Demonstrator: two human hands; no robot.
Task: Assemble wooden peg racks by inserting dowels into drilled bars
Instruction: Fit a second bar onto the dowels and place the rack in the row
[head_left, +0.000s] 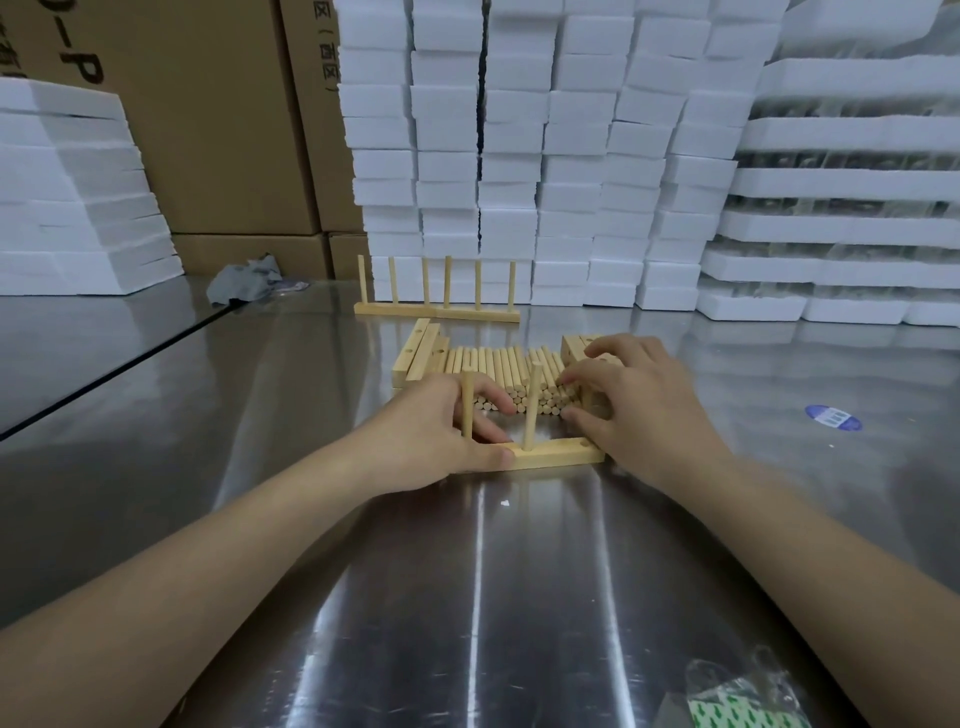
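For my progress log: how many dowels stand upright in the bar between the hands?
2: one dowel at the bar's left end by the left hand, one mid-bar. The right hand may hide another.

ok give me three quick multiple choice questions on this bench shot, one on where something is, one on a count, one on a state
1. Where is the finished rack?
A. beyond the pile of loose dowels
B. under the left hand
C. on the cardboard boxes

2. How many dowels stand upright in the bar being worked on?
A. none
B. two
C. six

3. What is the state of the hole at the bar's right end?
A. filled with a dowel
B. taped over
C. empty

Answers: 1 A, it stands farther back on the steel table, past the pile. 2 B, two pegs rise from it, near the left hand. 3 C, it shows as a dark open hole beside the right hand.
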